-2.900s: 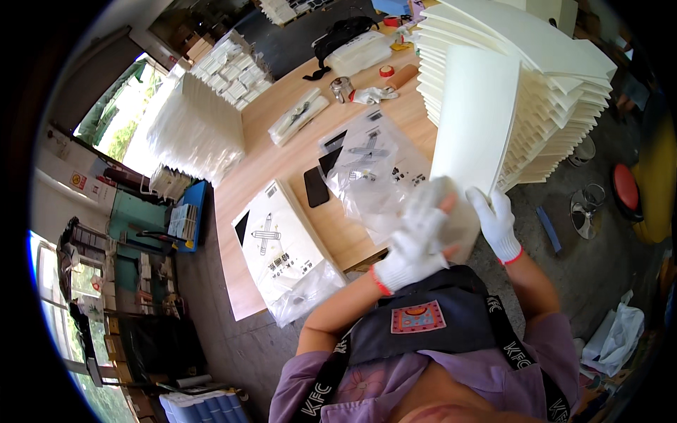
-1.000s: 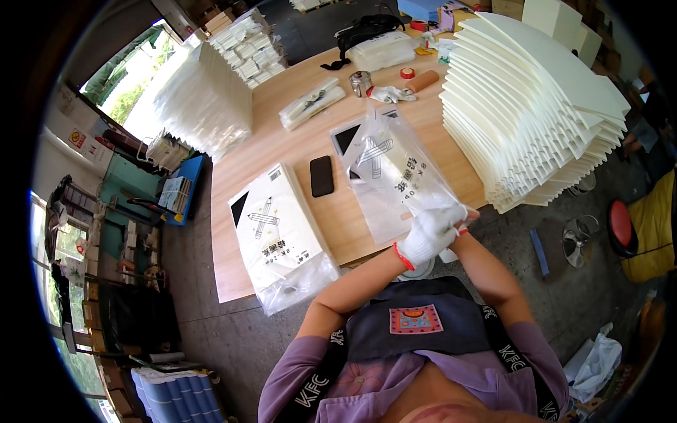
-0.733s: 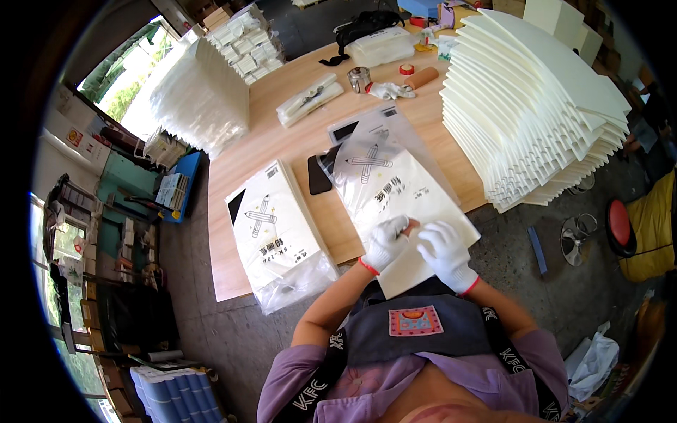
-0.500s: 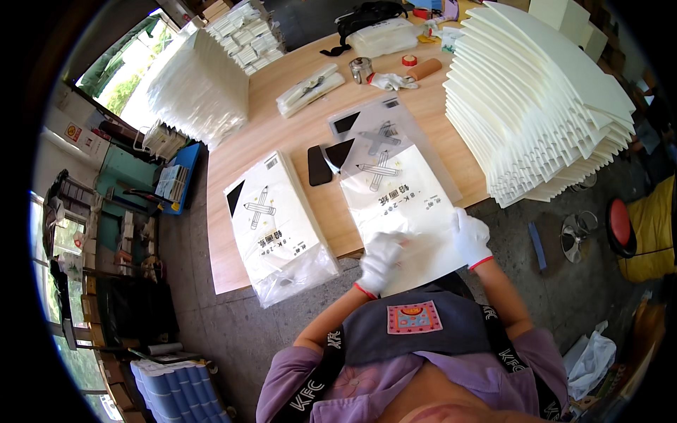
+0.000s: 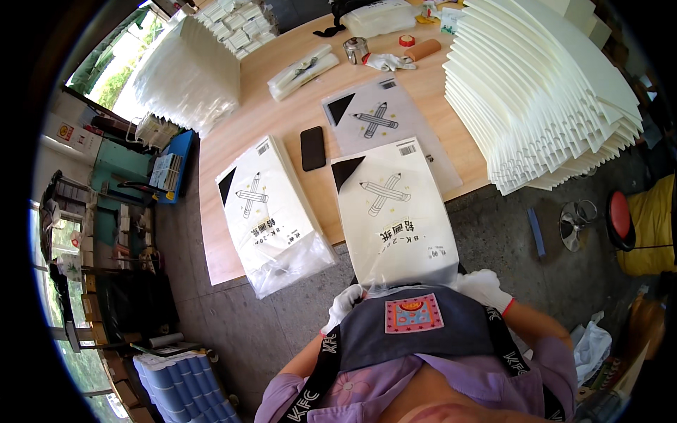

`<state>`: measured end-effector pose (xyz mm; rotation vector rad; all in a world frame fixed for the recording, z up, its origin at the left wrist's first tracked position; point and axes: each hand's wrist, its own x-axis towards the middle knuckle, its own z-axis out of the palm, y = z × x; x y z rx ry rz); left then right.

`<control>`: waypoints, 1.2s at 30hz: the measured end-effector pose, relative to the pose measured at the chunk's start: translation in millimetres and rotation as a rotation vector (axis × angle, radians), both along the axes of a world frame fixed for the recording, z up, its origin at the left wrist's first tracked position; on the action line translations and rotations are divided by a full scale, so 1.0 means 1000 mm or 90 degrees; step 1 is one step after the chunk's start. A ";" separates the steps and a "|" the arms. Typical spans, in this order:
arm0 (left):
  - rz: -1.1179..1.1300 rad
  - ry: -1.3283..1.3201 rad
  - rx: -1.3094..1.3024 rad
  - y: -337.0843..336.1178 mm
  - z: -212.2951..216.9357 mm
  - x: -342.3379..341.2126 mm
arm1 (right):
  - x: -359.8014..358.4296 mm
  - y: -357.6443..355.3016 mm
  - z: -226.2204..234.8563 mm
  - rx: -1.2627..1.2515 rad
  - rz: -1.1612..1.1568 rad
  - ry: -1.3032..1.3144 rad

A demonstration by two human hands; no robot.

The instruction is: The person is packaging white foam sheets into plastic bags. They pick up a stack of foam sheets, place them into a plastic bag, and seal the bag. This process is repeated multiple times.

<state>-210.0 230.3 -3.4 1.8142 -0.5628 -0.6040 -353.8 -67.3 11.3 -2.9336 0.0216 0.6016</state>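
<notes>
A clear printed plastic bag [image 5: 395,233] filled with white drawing paper lies over the table's near edge, its near end against my apron. My left hand [image 5: 344,308], in a white glove, is closed at the bag's near left corner. At the near right corner is my right hand [image 5: 485,287], also gloved, its fingers bent around the plastic and partly hidden. Beyond the filled bag, and partly under it, lies a flat printed bag [image 5: 377,116]. Left of it rests a stack of filled paper packs [image 5: 271,211] with loose plastic at their near ends.
On the wooden table [image 5: 282,120] are a black phone [image 5: 312,148], a plastic-wrapped bundle [image 5: 303,72], a metal cup [image 5: 356,49] and a spare glove [image 5: 389,62]. Tall white paper [image 5: 536,99] stands at right, plastic bags [image 5: 187,77] at far left. A stool [image 5: 575,229] is right.
The paper has slid fully into the bag, which now lies nearer my body. Both hands have moved down toward my apron, the left also leftward.
</notes>
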 end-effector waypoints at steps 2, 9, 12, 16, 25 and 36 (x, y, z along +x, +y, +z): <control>-0.096 -0.182 0.043 -0.004 0.001 0.011 | 0.005 -0.004 0.000 0.116 0.064 -0.151; 0.069 -0.273 0.180 -0.043 -0.022 0.045 | 0.051 -0.036 0.000 -0.134 -0.069 -0.211; -0.054 -0.157 0.295 -0.002 -0.048 0.027 | 0.004 -0.035 -0.035 -0.018 0.032 -0.001; 0.193 0.269 -0.077 0.023 -0.115 0.036 | 0.012 -0.064 -0.058 0.191 -0.245 -0.052; 0.331 -0.145 -0.019 -0.045 -0.051 0.064 | 0.084 -0.012 -0.125 1.085 -0.523 0.019; 0.614 -0.211 -0.029 0.149 0.032 0.161 | 0.321 0.164 -0.082 0.898 -0.209 0.028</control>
